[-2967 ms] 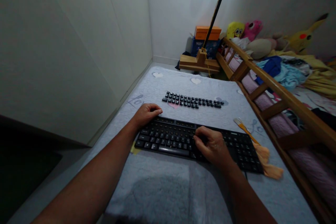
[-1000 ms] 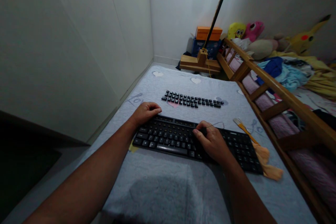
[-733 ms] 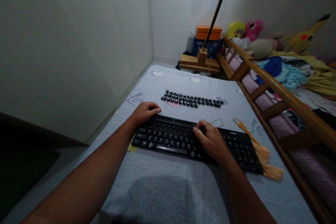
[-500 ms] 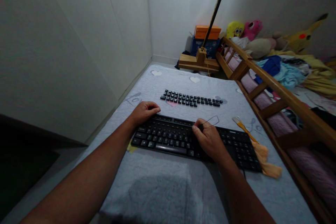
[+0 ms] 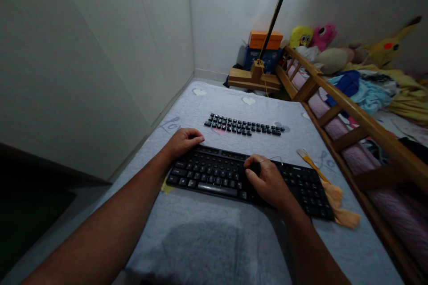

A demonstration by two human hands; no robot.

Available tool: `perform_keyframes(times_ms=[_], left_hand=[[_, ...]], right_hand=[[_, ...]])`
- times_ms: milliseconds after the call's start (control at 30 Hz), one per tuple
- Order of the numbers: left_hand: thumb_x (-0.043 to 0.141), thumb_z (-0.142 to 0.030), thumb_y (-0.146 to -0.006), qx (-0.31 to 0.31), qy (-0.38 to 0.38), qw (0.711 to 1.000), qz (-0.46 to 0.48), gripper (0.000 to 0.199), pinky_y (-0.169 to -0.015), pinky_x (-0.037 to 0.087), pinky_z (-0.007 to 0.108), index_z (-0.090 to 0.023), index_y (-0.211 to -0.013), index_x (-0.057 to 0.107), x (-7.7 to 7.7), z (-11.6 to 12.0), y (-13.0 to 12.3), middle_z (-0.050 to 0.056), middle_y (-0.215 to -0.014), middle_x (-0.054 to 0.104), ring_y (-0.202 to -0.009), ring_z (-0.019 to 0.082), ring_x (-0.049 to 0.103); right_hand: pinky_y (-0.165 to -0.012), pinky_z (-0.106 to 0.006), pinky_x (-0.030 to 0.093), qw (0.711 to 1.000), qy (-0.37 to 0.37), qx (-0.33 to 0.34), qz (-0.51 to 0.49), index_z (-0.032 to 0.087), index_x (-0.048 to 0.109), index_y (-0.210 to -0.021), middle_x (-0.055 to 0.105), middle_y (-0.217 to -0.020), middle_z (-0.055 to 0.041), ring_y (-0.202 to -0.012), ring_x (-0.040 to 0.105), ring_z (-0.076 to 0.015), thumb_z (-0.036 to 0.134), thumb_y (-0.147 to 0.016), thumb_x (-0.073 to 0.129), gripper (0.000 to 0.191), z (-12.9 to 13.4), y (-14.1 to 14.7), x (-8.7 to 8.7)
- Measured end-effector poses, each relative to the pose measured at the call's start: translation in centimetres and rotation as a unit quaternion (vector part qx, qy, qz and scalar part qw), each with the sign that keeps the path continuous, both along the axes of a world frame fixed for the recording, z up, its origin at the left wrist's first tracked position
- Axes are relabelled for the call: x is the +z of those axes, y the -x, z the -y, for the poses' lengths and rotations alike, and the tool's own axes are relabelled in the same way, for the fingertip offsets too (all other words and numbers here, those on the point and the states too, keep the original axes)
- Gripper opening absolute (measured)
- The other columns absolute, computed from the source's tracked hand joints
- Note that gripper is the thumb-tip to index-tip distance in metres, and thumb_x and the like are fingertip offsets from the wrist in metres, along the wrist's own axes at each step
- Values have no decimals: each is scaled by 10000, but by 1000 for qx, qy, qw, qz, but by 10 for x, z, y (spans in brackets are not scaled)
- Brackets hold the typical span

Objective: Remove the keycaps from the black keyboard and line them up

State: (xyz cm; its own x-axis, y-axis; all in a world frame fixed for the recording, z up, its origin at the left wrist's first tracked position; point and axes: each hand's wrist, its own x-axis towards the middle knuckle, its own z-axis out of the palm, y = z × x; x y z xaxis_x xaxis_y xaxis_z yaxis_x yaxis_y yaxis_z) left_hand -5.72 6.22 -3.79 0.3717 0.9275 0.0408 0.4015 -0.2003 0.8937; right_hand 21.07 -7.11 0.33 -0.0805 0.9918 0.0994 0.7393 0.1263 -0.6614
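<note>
A black keyboard (image 5: pixel 214 179) lies across the cloth-covered surface, with its upper rows bare of keycaps. My left hand (image 5: pixel 183 142) is closed at its far left corner, fingers curled over the edge and partly hidden. Over the keyboard's right-middle part, my right hand (image 5: pixel 264 178) pinches a keycap puller with a dark grip, and its thin wire loop (image 5: pixel 277 159) sticks out to the right. Whether a keycap is between those fingers I cannot tell. Beyond the keyboard, several loose black keycaps (image 5: pixel 239 126) are laid out in rows.
A flat brush (image 5: pixel 312 164) and an orange cloth (image 5: pixel 346 216) lie by the keyboard's right end. Along the right runs a wooden bed rail (image 5: pixel 347 109), with plush toys and bedding behind it. A lamp stand (image 5: pixel 256 75) and boxes stand at the back; a pale panel (image 5: pixel 133 53) rises on the left.
My right hand has turned slightly, and the wire loop has swung lower and to the right. My left hand stays at the keyboard's corner.
</note>
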Motion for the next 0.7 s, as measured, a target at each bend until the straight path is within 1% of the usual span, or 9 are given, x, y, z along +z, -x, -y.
perform_keyframes(times_ms=[167,300,500,700], left_hand=[[648,-459,-735,6,-5,1000,-3,323,-669,448,269,-141,-752,705,1,0,-1,15,-702,676,-675,162,590],[637,-460,-747,6,-3,1000,-6,326,-654,449,263,-141,-762,704,0,1,0,14,-710,675,-681,160,587],[636,-463,-753,0,-1,1000,-8,332,-650,447,257,-139,-778,706,-1,0,0,11,-716,677,-680,157,589],[638,-467,-745,3,-6,1000,-3,339,-653,451,262,-137,-776,707,-2,-1,1,15,-722,681,-677,158,590]], right_hand=[[-859,-377,425,1000,2,16,3,192,603,-881,642,-909,-60,-899,577,-220,231,-844,538,84,0,-6,-3],[-864,-368,441,999,-1,33,9,200,621,-890,653,-932,-57,-919,591,-216,195,-821,604,71,0,-11,-5],[-846,-355,452,999,13,14,26,211,644,-891,681,-933,-44,-910,617,-216,163,-793,647,108,-1,-11,-7],[-787,-333,450,1000,20,-5,13,203,605,-876,675,-864,-44,-847,618,-210,190,-812,617,66,-2,-7,-5]])
